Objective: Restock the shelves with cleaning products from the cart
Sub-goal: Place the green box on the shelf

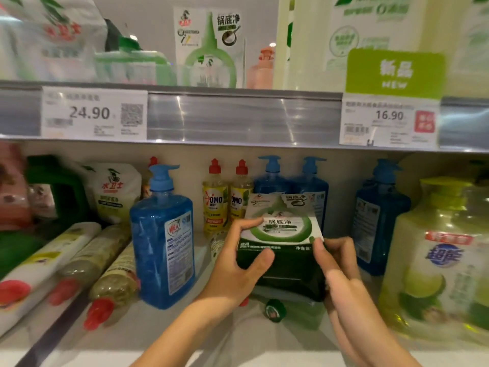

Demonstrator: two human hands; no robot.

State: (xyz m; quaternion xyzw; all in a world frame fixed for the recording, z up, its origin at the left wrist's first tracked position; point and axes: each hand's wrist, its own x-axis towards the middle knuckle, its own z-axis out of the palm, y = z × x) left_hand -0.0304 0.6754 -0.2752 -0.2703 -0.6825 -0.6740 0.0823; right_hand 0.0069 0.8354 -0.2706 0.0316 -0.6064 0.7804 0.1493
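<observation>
Two hands are clamped on a green-and-white box (283, 234): the left hand (238, 268) grips its left side and the right hand (341, 274) pinches its right edge. It is held just above the lower shelf (105, 348), near the middle. Four blue pump bottles (164, 234) full of blue liquid are counted: one left of the box, two behind it, one to the right. Two upright yellow bottles (215, 205) with red caps are seen farther back, and three red-capped bottles (111, 276) lie at the left

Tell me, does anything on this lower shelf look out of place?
Yes. Three red-capped bottles lie on their sides at the left, while the blue pump bottle beside them stands upright. A green-capped bottle also lies flat beneath the held green pack.
</observation>
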